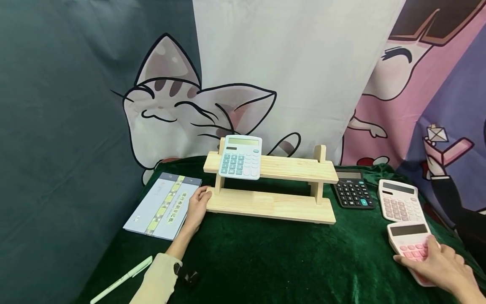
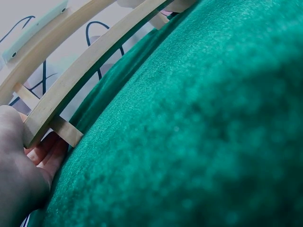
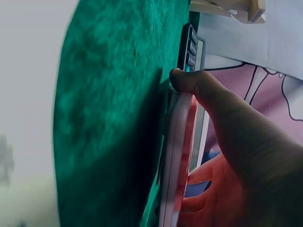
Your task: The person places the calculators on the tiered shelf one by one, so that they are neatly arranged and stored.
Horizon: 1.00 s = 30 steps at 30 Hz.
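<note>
My left hand (image 1: 196, 207) grips the left end of the lower shelf of a two-tier wooden stand (image 1: 269, 204). In the left wrist view the thumb lies above the board (image 2: 71, 75) and the fingers reach beneath it. A white calculator with blue keys (image 1: 241, 157) leans on the upper shelf, towards its left end. At the far right, my right hand (image 1: 442, 262) spans a white calculator with pink keys (image 1: 409, 230), thumb at its left edge and fingers at the other side. The right wrist view shows the thumb over the edge of this calculator (image 3: 177, 142).
A black calculator (image 1: 354, 192) lies right of the stand. Beside it is a pale calculator with pinkish keys (image 1: 402, 202), its lower edge meeting the held one. Left of the stand lies a light blue notebook (image 1: 163, 207). A green pen (image 1: 122, 278) is nearer, on the dark green cloth (image 1: 273, 261).
</note>
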### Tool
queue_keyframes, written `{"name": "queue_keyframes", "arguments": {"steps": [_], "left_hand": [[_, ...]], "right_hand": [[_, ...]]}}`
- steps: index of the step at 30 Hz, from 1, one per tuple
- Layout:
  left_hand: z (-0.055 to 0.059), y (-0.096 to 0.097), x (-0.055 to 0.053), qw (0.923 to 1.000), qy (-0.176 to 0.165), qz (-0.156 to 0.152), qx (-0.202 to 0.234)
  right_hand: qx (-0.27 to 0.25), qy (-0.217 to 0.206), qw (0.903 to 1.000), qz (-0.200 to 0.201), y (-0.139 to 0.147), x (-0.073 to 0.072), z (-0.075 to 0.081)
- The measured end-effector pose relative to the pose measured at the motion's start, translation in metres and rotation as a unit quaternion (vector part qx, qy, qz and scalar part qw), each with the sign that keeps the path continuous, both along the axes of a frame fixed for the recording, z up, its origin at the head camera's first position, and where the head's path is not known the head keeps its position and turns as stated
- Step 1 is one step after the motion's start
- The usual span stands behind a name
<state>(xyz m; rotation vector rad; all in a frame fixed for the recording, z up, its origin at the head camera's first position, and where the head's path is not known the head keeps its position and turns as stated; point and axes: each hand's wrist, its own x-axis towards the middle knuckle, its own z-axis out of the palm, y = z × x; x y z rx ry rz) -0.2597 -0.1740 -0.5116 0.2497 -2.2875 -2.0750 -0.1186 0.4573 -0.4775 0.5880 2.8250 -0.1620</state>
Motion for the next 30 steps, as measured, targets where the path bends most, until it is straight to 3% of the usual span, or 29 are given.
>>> {"name": "queue_keyframes", "arguments": {"steps": [11, 25, 30], "left_hand": [[0.000, 0.001, -0.001, 1.0000, 0.000, 0.001, -0.002], [-0.001, -0.001, 0.002, 0.9999, -0.003, 0.010, -0.001], [-0.001, 0.000, 0.001, 1.0000, -0.001, 0.006, -0.005]], "right_hand": [[0.012, 0.079, 0.9949, 0.062, -0.021, -0.007, 0.010], [0.006, 0.137, 0.9828, 0.123, -0.048, -0.025, 0.017], [-0.001, 0.139, 0.9810, 0.135, -0.055, -0.029, 0.017]]}}
